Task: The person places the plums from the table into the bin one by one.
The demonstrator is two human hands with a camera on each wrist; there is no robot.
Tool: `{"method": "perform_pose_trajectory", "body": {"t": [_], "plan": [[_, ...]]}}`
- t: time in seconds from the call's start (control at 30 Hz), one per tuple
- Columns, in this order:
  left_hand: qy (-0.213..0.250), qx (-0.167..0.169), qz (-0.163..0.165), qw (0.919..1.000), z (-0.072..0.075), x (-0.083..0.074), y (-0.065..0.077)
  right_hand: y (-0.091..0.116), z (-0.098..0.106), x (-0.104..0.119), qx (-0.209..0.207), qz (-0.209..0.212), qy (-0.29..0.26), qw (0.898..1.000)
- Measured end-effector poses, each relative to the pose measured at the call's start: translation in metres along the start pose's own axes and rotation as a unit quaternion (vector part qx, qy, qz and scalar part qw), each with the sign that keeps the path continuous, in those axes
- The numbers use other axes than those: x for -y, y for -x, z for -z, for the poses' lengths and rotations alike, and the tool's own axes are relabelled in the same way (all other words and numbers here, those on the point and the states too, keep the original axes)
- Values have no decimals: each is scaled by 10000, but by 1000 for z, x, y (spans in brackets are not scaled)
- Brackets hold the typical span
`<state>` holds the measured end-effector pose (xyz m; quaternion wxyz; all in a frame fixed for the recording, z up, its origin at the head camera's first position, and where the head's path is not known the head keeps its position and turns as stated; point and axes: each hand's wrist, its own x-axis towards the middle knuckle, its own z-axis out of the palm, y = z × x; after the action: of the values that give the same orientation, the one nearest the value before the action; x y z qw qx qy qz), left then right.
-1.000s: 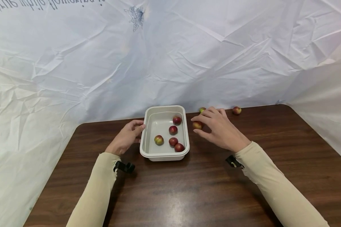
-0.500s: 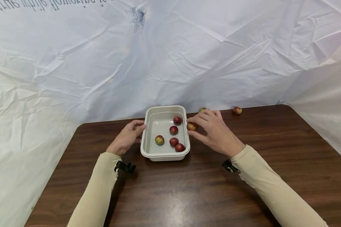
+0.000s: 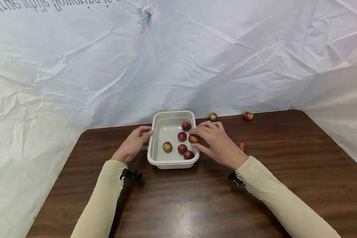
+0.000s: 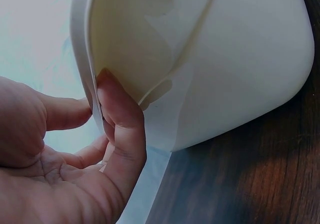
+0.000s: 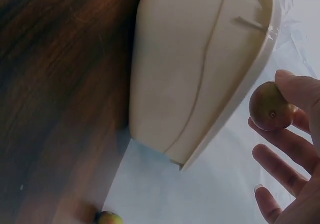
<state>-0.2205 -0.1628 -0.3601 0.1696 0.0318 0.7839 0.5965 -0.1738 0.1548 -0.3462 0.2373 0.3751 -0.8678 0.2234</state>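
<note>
My left hand (image 3: 133, 143) pinches the left rim of a white plastic bin (image 3: 173, 162). In the left wrist view, the thumb (image 4: 70, 112) and curled forefinger (image 4: 122, 115) meet on either side of that rim. Between the thumb and fingers of my right hand (image 3: 215, 142) is a red-and-yellow plum (image 3: 193, 138), held over the bin's right rim. The right wrist view has this plum (image 5: 272, 107) just above the rim, with the other fingers spread below. Several plums lie loose on the bin's floor, among them a greenish one (image 3: 167, 146) and a dark red one (image 3: 185, 126).
Two plums rest by the table's back edge, one greenish (image 3: 213, 116) and one redder (image 3: 248, 116). Another red plum (image 3: 242, 147) is partly hidden behind my right wrist. Wrinkled white cloth (image 3: 178, 66) hangs behind the dark wooden table (image 3: 178, 205).
My right hand has carried its plum leftward, from beside the bin to above its right rim. The greenish plum and the one by my wrist have come into sight. My left hand stays put.
</note>
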Motion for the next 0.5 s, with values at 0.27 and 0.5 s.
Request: {"method": "perform_pose_trajectory", "body": {"t": [0.27, 0.5], "plan": [[-48, 15, 18, 10000, 1, 1, 0, 3, -9, 3, 150, 43, -23, 9999], [-9, 22, 51, 10000, 1, 1, 1, 5, -15, 5, 227, 32, -36, 9997]]}}
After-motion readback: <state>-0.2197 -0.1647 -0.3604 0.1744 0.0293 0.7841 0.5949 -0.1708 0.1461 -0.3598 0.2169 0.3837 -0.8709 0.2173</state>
